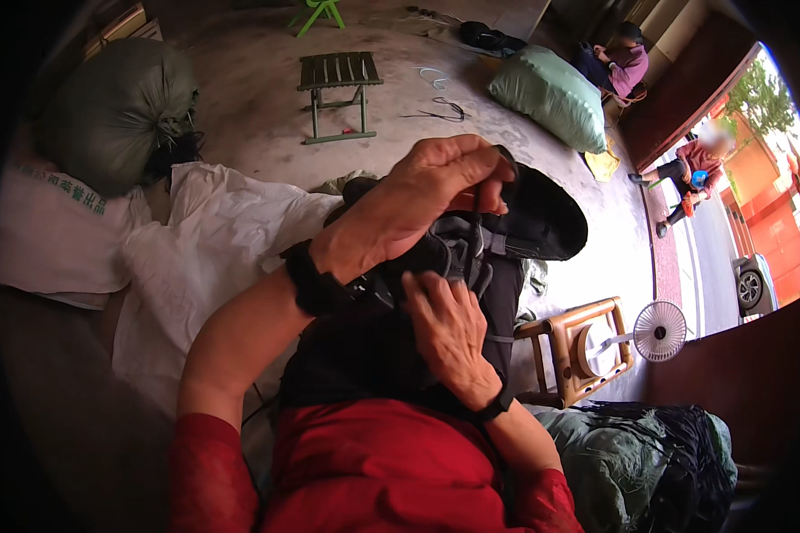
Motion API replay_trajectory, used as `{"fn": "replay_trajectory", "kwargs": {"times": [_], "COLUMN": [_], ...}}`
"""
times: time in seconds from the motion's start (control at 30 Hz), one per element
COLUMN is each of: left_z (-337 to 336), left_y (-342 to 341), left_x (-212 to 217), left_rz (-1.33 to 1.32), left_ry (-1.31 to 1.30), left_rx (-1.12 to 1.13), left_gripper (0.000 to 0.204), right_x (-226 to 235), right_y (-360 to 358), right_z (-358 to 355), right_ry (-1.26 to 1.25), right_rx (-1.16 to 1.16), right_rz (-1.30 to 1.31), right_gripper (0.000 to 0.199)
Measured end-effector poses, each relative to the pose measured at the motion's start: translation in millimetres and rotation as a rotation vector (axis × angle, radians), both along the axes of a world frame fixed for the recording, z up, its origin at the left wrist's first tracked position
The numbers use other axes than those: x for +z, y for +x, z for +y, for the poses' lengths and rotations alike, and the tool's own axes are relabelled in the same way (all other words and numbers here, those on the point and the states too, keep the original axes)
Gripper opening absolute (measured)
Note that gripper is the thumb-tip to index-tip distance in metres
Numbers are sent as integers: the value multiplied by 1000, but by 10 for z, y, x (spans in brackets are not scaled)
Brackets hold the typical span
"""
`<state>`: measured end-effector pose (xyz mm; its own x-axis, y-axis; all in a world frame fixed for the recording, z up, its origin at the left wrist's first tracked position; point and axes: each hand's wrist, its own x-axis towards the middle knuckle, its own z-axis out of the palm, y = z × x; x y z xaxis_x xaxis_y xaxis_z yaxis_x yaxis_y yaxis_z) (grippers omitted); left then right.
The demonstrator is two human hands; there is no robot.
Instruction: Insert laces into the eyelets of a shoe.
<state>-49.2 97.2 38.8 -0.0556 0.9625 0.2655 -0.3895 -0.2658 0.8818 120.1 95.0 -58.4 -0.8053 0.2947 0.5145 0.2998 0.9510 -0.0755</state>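
Across my lap lies a soft black-and-grey item with straps; its exact kind I cannot make out. A rounded black flap sticks out at its far right. My left hand is raised over it, fingers closed round the upper end of a thin black strap that runs down to the item. Lower down, my right hand has its fingers curled against the near side of the item, the fingertips partly hidden. Dark bands circle both wrists.
White sacking and a stuffed grey-green sack lie left. A small folding stool stands ahead. Right are a bamboo stool with a small fan, a pale green sack, dark netting and two seated people.
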Motion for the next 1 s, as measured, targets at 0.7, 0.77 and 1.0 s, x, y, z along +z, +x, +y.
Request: {"fn": "replay_trajectory", "kwargs": {"times": [0.7,0.77,1.0], "left_z": [-1225,-1447,-2229], "left_y": [-2299,-2643,-3558], "left_x": [-1471,-1743,-2002], "left_rz": [-520,-521,-617], "left_ry": [-80,-103,-255], "left_rx": [455,477,903], "left_gripper": [15,15,12], "right_x": [-165,-443,-779], "right_y": [2346,2881,4549], "right_z": [1479,1855,2525], "right_ry": [-1699,-1686,-1422], "right_rx": [224,127,-273], "right_rz": [1572,1588,1541], "right_gripper": [42,38,22]}}
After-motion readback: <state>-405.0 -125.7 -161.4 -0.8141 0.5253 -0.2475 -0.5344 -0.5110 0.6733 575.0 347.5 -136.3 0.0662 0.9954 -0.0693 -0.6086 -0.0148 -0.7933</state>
